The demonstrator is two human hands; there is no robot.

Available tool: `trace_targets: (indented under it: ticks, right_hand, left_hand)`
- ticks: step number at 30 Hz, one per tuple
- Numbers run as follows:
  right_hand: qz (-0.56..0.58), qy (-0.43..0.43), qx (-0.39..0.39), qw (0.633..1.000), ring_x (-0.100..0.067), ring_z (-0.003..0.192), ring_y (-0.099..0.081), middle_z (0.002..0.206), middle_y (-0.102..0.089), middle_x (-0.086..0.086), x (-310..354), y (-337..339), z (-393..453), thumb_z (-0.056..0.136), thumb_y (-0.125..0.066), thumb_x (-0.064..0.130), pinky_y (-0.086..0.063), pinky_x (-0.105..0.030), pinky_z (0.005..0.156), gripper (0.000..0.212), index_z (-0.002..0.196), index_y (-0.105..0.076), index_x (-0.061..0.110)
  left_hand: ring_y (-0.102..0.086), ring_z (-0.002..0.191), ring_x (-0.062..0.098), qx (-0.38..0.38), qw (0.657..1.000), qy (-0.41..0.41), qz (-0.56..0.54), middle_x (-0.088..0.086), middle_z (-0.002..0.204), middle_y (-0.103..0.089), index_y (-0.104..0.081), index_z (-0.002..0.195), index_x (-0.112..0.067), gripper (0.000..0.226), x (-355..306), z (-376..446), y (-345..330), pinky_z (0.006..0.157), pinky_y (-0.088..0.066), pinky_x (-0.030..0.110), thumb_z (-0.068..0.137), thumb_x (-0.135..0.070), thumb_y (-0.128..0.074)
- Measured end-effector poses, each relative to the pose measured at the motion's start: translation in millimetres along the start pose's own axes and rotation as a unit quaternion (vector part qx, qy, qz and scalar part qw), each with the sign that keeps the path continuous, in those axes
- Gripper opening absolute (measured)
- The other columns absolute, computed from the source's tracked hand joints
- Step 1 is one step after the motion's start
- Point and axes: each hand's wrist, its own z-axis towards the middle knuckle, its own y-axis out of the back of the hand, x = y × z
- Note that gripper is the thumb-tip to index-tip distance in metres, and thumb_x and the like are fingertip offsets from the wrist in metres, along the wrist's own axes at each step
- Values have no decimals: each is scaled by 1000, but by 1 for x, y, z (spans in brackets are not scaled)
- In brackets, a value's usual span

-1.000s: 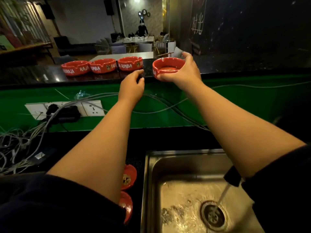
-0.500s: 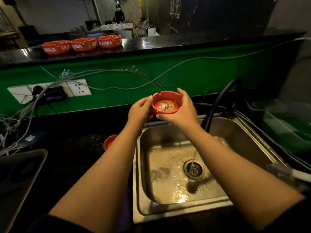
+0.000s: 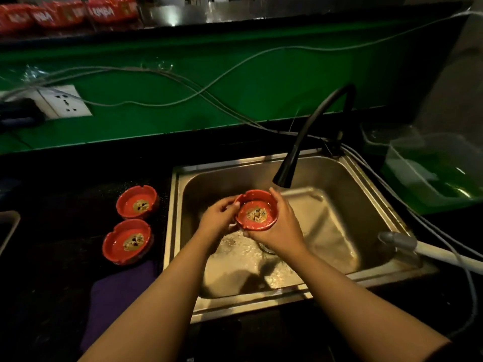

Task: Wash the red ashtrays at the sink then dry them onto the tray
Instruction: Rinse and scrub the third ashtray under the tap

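Observation:
A red ashtray (image 3: 257,210) with a picture on its bottom is held over the steel sink (image 3: 339,178), just below the black tap spout (image 3: 285,176). My right hand (image 3: 281,231) cups it from the right and underneath. My left hand (image 3: 218,218) holds its left rim with thumb and fingers. Two more red ashtrays (image 3: 137,202) (image 3: 127,241) sit on the black counter left of the sink. Several red ashtrays (image 3: 65,11) stand in a row on the raised bar top at the far left.
A purple cloth (image 3: 112,291) lies on the counter near me. Cables (image 3: 183,82) run along the green wall past a white socket (image 3: 64,101). A clear plastic box (image 3: 428,168) stands right of the sink, and a grey hose (image 3: 418,246) lies on the sink's right rim. A tray's corner (image 3: 7,228) shows at the left edge.
My right hand took the ashtray from the bar top and brought it down over the sink. My left hand joined it on the left rim. The view tilted down.

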Motion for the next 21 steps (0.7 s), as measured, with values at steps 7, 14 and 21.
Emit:
trace_targets:
  ticks: [7,14,21]
  right_hand:
    - [-32,12,69,997,-10,130,-39,141,-39,9,-46,10,14,53,-91,42,-41,-29,106,111,144,-28,29]
    - [-315,62,141,936,-18,143,25,162,6,-4,-71,11,32,78,-60,65,12,-39,117,107,154,1,20]
    - [-384,141,194,892,-15,149,-5,160,-18,3,-64,2,27,94,-47,39,26,-44,110,68,153,-15,25]
  left_hand:
    - [-63,102,33,-30,997,54,-42,11,110,-66,-59,127,-20,30,31,15,-36,69,-60,36,98,-18,-51]
    - [-63,106,28,-67,994,58,-56,12,124,-63,-55,135,-17,37,47,32,-62,70,-60,32,99,-17,-50]
    - [-64,99,21,-70,995,49,-45,9,121,-64,-54,136,-18,37,52,38,-71,72,-59,31,99,-18,-49]
